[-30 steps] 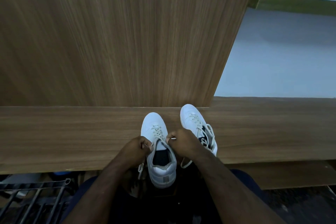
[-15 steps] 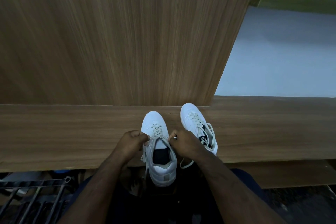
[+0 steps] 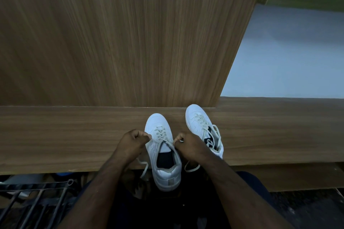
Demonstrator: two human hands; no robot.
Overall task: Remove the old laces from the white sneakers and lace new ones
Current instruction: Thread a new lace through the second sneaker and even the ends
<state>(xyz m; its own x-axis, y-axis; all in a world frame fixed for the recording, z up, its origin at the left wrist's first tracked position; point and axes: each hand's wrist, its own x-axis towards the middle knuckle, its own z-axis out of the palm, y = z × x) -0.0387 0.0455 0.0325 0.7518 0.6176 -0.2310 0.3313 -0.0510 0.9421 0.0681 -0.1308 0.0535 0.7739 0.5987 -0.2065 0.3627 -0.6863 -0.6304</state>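
Both hands, left hand (image 3: 132,140) and right hand (image 3: 188,144), are pinching the lace (image 3: 161,134) ends with fingers pressed together. Uneven pulling is risking dragging the near sneaker (image 3: 163,152) off the table (image 3: 74,135) edge.

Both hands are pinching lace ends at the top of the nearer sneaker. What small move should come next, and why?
Probably draw both ends outward to slip the lace from the top eyelets. The left hand and right hand each grip a strand beside the tongue of the nearer sneaker, which is laced along its whole row. The other sneaker also looks laced, its ends loose.
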